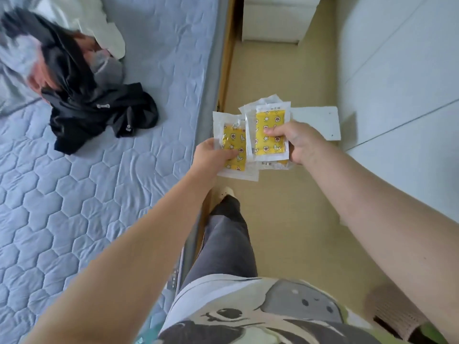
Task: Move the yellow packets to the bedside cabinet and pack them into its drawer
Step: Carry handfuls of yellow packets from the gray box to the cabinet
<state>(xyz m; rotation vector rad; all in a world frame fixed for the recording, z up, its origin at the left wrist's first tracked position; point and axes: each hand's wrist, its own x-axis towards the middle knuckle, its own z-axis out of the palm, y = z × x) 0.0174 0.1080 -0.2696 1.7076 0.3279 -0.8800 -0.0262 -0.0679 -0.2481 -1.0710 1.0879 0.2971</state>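
While the person stands on the tan floor (273, 219) just right of the bed (99, 194), the left grip (211, 157) is clamped on a yellow packet (233, 141), thumb on top. The right grip (293, 142) pinches a fanned stack of packets (269, 122) whose edge overlaps it. Each clear sleeve holds a yellow star-printed pad. Black clothing (99, 115) lies on the bed, far left; a white cabinet (273, 18) stands far ahead.

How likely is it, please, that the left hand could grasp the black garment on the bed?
Probably not yet: the left hand holds a yellow packet, though bare mattress leaves the way to the black garment free.
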